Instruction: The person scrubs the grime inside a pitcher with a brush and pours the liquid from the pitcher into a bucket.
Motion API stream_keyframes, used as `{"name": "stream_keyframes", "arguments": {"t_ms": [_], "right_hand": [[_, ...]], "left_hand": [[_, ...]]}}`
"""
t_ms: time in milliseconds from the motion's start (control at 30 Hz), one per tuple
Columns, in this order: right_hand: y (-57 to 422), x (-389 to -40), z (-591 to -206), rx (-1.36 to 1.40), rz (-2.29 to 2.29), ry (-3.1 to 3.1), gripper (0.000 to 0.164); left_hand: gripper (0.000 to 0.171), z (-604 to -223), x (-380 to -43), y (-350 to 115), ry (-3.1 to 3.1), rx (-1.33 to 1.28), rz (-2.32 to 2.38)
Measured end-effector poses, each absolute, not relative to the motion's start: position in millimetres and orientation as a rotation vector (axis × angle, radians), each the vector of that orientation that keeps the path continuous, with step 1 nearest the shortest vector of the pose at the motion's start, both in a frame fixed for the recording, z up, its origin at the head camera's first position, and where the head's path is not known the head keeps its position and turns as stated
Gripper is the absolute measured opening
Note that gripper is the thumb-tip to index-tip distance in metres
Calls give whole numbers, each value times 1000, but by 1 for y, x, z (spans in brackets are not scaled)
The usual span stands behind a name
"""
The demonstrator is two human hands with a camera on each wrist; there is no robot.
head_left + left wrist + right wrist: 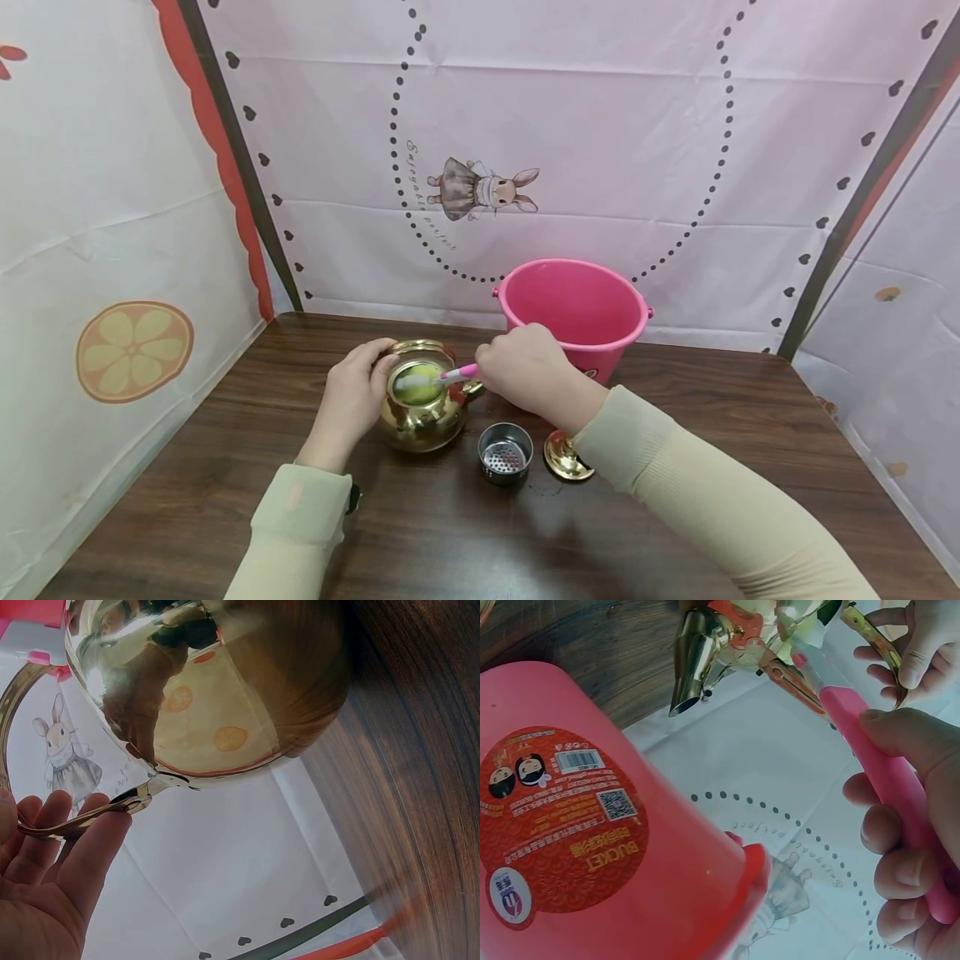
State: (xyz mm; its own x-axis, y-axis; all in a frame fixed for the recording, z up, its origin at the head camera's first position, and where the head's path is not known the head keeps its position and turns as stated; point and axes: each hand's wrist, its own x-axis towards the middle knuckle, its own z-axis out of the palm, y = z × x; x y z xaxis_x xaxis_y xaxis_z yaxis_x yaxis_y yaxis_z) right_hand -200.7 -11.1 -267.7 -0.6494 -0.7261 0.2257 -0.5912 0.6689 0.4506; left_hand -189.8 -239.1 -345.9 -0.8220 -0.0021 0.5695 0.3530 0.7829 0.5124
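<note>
A gold metal teapot (422, 427) stands on the table, its lid off and its round mouth facing up. My left hand (351, 393) holds its arched handle; in the left wrist view the fingers (94, 859) curl under the gold bar. The right hand (525, 362) grips a pink-and-white-handled brush (866, 746), its thumb along the handle. The brush's pale, blurred head is at the pot's mouth, where yellow-green shows; how deep it reaches I cannot tell. Right of the pot sit a perforated steel strainer cup (504, 457) and a gold lid (564, 458), partly behind my right sleeve.
Behind my right hand stands a pink bucket (609, 360), close to the teapot's spout (694, 664). The brown wooden table (450, 533) ends at printed cloth walls (600, 150) at the back and both sides.
</note>
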Motion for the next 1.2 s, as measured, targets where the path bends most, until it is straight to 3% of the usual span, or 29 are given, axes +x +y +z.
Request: {"name": "stream_keyframes", "arguments": {"t_ms": [667,1200], "right_hand": [[-29,-190,-261,1091,-566,-2547,6],[-33,-183,-261,1111,-521,-2477,20]], "left_hand": [[24,-346,-190,-239,-2402,-263,-846],[23,-345,-191,-238,-2377,-273,-837]]}}
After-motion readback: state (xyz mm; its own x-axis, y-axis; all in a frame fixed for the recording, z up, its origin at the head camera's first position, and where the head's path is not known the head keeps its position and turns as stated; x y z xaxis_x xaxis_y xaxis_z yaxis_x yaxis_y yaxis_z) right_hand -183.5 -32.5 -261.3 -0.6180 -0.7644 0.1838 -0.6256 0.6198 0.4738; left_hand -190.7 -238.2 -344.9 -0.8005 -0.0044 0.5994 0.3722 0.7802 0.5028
